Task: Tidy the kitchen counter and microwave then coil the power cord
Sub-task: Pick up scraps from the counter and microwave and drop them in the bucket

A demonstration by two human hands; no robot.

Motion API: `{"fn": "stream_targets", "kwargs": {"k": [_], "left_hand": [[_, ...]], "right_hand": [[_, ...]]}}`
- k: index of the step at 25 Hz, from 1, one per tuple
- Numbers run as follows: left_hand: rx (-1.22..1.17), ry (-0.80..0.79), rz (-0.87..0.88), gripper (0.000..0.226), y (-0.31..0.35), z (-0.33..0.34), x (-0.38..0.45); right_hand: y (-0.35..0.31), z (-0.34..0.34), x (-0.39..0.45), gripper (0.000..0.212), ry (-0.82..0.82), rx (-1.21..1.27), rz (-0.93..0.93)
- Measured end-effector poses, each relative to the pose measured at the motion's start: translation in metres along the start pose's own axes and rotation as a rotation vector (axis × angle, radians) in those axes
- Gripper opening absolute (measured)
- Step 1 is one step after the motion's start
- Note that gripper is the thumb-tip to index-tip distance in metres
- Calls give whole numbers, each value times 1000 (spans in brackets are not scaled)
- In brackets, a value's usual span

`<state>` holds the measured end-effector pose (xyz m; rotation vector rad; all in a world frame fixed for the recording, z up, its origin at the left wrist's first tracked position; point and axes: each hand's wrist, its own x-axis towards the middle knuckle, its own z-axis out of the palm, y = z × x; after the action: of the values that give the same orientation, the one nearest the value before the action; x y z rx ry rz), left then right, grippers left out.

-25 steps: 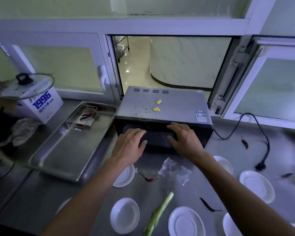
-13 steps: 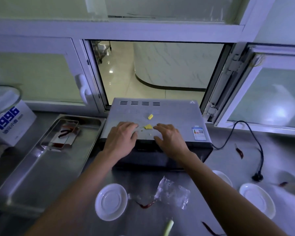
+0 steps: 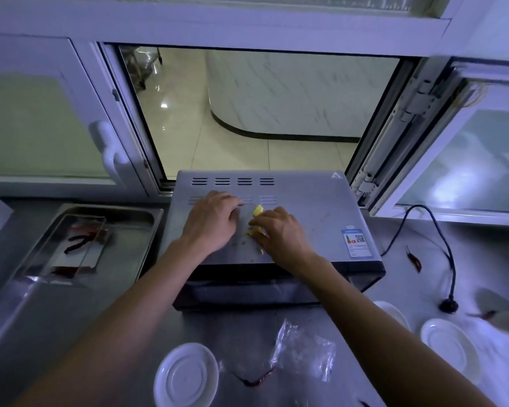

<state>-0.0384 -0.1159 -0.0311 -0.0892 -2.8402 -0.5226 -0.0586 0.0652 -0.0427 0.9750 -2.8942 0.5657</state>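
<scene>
My left hand lies palm down on the top of the microwave, fingers loosely bent and holding nothing, their tips near the vent slots. My right hand lies just beside it, also on the microwave top, with its fingertips touching the yellow food scraps; I cannot tell whether the fingers pinch a piece or only press against it. One yellow piece shows between the two hands, another peeks out under the right fingers, and small crumbs dot the metal nearby.

The microwave stands on the steel tabletop in front of an open serving window, with a blue-and-white label near its right front corner. Its black power cord runs from the right side across the tabletop, uncoiled, and ends in a plug lying flat. A dried red chili lies near the cord.

To the left of the microwave sits a steel tray holding a smaller clear container with dark red chilies in it. In front of the microwave lie a crumpled clear plastic bag, another chili beside it, and a white saucer. More white saucers lie to the right.
</scene>
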Motion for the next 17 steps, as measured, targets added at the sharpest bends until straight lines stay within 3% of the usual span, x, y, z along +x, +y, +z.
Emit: {"fn": "stream_targets", "kwargs": {"k": [9, 17], "left_hand": [[-2, -15, -17, 26, 1, 7, -1], [6, -52, 9, 28, 20, 10, 12]], "right_hand": [[1, -5, -10, 16, 104, 41, 3], [10, -7, -15, 13, 99, -25, 21]]}}
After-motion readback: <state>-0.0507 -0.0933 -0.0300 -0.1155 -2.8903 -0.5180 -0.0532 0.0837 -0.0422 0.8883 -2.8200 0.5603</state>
